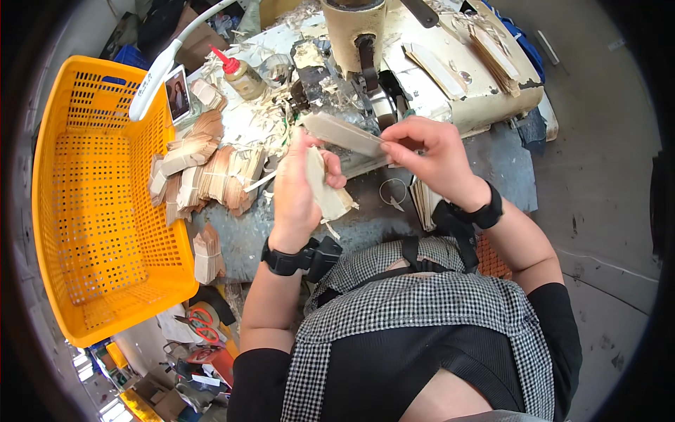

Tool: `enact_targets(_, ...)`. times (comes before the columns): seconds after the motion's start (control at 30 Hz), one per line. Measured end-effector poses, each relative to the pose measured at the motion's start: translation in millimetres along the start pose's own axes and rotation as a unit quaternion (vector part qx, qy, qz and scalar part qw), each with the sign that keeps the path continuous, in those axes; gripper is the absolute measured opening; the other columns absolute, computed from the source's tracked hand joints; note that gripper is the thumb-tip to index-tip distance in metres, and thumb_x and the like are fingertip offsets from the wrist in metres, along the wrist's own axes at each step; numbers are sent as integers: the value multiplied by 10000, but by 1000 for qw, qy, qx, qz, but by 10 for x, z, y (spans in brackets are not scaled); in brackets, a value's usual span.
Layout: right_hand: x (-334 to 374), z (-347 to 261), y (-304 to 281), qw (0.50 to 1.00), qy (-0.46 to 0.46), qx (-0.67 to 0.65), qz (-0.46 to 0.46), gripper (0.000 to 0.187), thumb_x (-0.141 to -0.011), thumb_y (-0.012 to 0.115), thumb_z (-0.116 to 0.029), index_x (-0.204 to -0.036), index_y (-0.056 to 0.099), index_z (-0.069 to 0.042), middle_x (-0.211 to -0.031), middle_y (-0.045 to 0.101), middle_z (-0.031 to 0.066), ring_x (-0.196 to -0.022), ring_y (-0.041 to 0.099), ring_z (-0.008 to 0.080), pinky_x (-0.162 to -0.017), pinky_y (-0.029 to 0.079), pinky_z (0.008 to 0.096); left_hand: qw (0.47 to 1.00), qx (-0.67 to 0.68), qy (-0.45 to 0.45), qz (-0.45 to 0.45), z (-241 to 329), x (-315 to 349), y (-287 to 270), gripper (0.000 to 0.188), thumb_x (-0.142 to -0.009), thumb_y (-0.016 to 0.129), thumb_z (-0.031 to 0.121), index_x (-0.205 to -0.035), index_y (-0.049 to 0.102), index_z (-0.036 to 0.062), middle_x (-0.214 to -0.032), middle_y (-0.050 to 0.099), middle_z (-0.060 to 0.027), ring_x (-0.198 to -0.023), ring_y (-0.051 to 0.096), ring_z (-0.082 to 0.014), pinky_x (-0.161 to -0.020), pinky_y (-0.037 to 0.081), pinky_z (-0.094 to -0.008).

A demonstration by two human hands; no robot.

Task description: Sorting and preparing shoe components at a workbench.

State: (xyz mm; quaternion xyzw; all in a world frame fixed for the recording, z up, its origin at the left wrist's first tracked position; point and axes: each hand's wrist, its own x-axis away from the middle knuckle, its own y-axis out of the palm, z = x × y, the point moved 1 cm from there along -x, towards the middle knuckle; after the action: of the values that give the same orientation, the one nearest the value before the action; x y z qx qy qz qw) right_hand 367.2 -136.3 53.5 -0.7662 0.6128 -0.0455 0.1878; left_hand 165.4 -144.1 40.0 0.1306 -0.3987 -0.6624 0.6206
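Observation:
Between my two hands, in front of the machine, stretches a flat beige strip that looks like leather. The thumb and fingertips of my right hand pinch its right end. My left hand is at the strip's other end and is closed round another beige piece, which hangs below against the palm. Just beyond the strip stands the cream machine, its metal parts close to my right fingertips. Pale shavings are scattered beside it.
A yellow plastic basket stands at the left. Bundles of beige pieces lie next to it, with a red-tipped bottle behind. More strips rest on the machine's right side. Orange-handled scissors are at lower left.

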Motion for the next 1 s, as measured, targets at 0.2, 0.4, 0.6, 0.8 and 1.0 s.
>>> enact_targets(0.2, -99, 199, 92, 859, -406, 310, 32, 303, -668, 625, -21, -971, 627, 1, -941, 623, 103, -775, 631, 232, -632, 531, 315, 986, -163, 18, 0, 167, 20, -204, 237, -935, 544, 202, -1054, 623, 13, -818, 598, -64, -661, 505, -98, -568, 422, -245)
enact_targets(0.4, -173, 194, 144, 864, -381, 327, 44, 266, -674, 614, -36, -939, 620, -17, -917, 617, 80, -773, 609, 222, -632, 517, 306, 952, -284, 114, 30, 248, -52, -322, 109, -867, 591, 35, -934, 668, -3, -767, 613, 3, -558, 475, -45, -539, 405, -199)
enact_targets(0.6, -250, 189, -68, 861, -359, 352, 77, 235, -678, 616, -3, -911, 613, -28, -879, 622, 70, -769, 606, 231, -630, 511, 318, 868, -467, 169, -8, 151, -123, -11, 118, -884, 606, 79, -951, 671, 8, -760, 646, -2, -579, 504, -32, -533, 397, -173)
enact_targets(0.8, -248, 120, -687, 972, -115, 177, 104, 74, -808, 648, -27, -878, 649, -2, -770, 638, 66, -677, 589, 134, -613, 468, 234, 923, -368, 105, -30, -34, -138, 346, 189, -894, 613, 112, -1049, 637, 6, -710, 619, -4, -584, 508, -29, -539, 403, -175)
enact_targets(1.0, -204, 59, -997, 935, -5, 286, 211, 196, -837, 657, -104, -1005, 640, -5, -850, 587, -25, -687, 472, 25, -597, 384, 185, 989, -103, -31, -96, -1, -123, 95, 231, -909, 532, 122, -1114, 526, 15, -782, 559, -41, -651, 480, -92, -596, 427, -253)
